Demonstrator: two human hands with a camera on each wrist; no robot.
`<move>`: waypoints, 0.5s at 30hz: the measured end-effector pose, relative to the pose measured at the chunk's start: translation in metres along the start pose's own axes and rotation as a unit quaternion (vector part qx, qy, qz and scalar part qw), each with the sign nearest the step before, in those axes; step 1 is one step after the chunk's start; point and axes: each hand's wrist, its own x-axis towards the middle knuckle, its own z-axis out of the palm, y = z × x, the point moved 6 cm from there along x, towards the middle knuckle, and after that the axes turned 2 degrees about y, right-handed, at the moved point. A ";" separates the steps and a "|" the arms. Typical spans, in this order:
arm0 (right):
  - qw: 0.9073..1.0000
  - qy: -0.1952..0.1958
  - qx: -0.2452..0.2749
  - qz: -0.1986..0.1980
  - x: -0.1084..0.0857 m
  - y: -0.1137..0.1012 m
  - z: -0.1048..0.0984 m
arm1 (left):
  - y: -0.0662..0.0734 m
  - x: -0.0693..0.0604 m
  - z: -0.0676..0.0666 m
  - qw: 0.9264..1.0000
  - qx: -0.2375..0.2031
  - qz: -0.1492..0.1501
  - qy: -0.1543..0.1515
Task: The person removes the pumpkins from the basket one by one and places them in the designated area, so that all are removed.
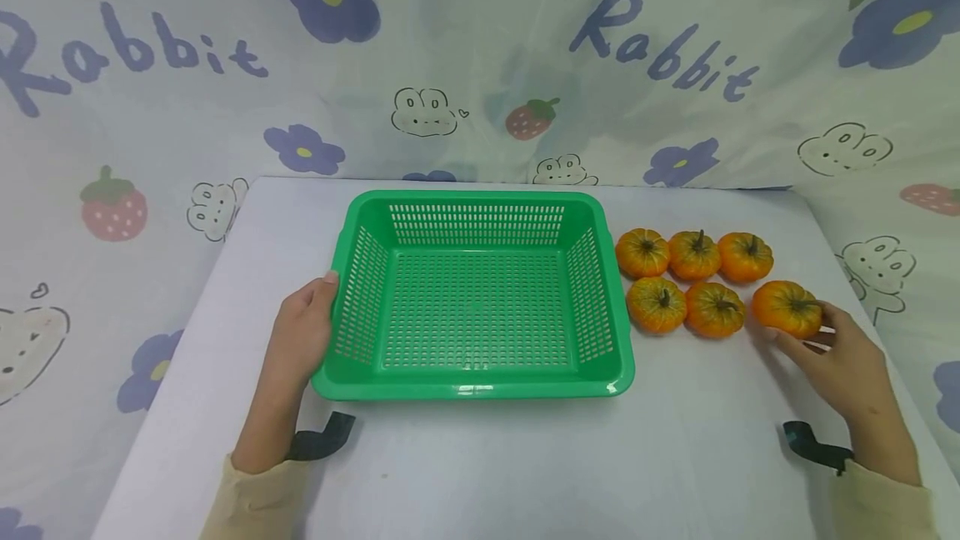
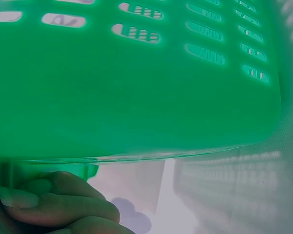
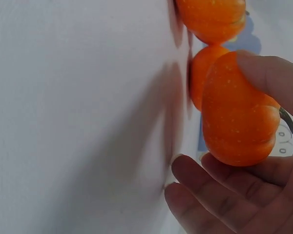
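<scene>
A green plastic basket (image 1: 472,386) with slotted walls stands on the white table. My left hand (image 1: 303,327) grips its left rim; in the left wrist view, curled fingers (image 2: 63,207) show below the basket's side wall (image 2: 136,107). At the right, my right hand (image 1: 847,357) pinches a small orange pumpkin (image 1: 786,309) between thumb and fingers. Seen from the right wrist, that pumpkin (image 3: 241,117) sits against the thumb, the lower fingers spread beneath it. Beside the basket's right wall, three more pumpkins (image 1: 693,255) form a back row and two (image 1: 715,310) a front row.
A white table (image 1: 480,473) lies under everything. Printed cloth (image 1: 480,40) with rabbits, flowers and strawberries hangs behind and along the sides. Dark straps (image 1: 322,438) circle both wrists.
</scene>
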 end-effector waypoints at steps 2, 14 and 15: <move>1.000 -0.002 0.004 -0.002 0.000 -0.001 0.002 | -0.001 0.000 0.000 1.000 -0.001 -0.002 -0.002; 1.000 -0.020 0.008 0.000 0.002 -0.003 0.009 | 0.000 0.000 0.000 1.000 0.005 0.003 -0.001; 1.000 -0.023 0.008 0.003 0.003 -0.003 0.009 | 0.000 -0.001 0.000 1.000 0.005 0.003 0.000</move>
